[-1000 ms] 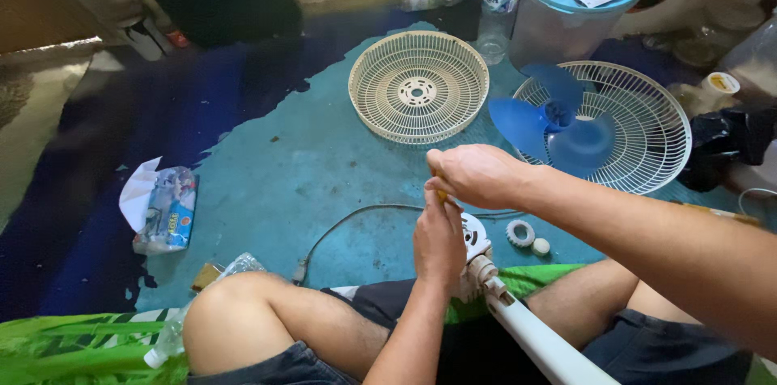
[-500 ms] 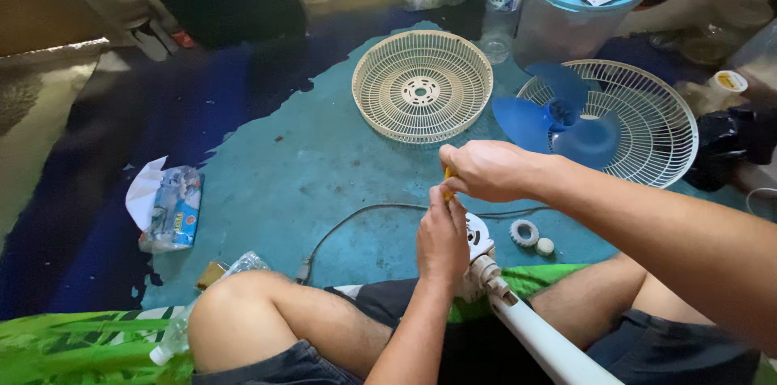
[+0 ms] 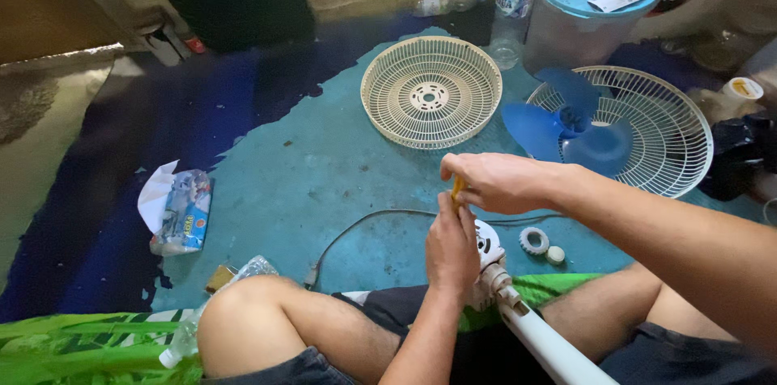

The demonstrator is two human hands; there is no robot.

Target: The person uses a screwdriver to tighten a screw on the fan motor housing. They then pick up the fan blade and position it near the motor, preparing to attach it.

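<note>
I sit cross-legged on the floor with a white fan pole (image 3: 544, 338) across my lap. Its white motor head (image 3: 488, 247) pokes out just behind my left hand (image 3: 452, 246), which is closed around it. My right hand (image 3: 495, 181) is right above, fingers closed on a yellow-handled tool (image 3: 457, 188) that points down toward the motor head. The tool's tip is hidden by my left hand. A grey cable (image 3: 364, 224) runs from the fan head across the floor.
A cream fan guard (image 3: 430, 91) lies face up ahead. To its right a white guard (image 3: 657, 132) holds a blue fan blade (image 3: 566, 123). A white ring nut (image 3: 534, 240) and small cap (image 3: 555, 255) lie by my knee. Tissue pack (image 3: 178, 207) at left; lidded bucket (image 3: 588, 8) and bottle (image 3: 511, 3) behind.
Both hands stay together at the motor head, the right hand shifting slightly on the yellow tool. The view has tipped a little, so everything sits slightly lower and to the right in frame.
</note>
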